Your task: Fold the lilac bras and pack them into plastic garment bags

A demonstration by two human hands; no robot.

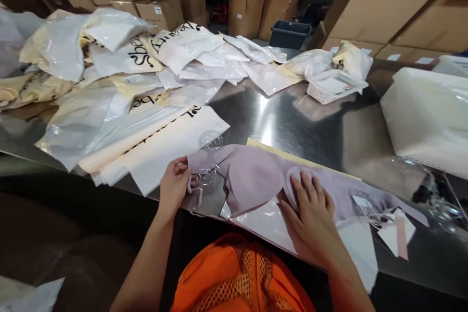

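Note:
A lilac bra [254, 178] lies spread along the table's near edge, over a white plastic bag [263, 217] and a pale yellow edge [303, 158]. My left hand [176, 184] is closed on the bra's left end, with a thin strap loop hanging beside the fingers. Flat on the right cup rests my right hand [310, 209], its fingers spread. Paper hang tags [398, 234] on white cords lie at the bra's right end. Clear plastic hangers or loops [211, 156] show near my left hand; their exact form is hard to make out.
Printed plastic bags [190, 48] are heaped across the left and back of the metal table [288, 122]. Flat white bags [164, 151] lie left of my left hand. A small white tray [334, 87] and white basket [427, 117] stand right. Cardboard boxes [387, 0] are stacked behind.

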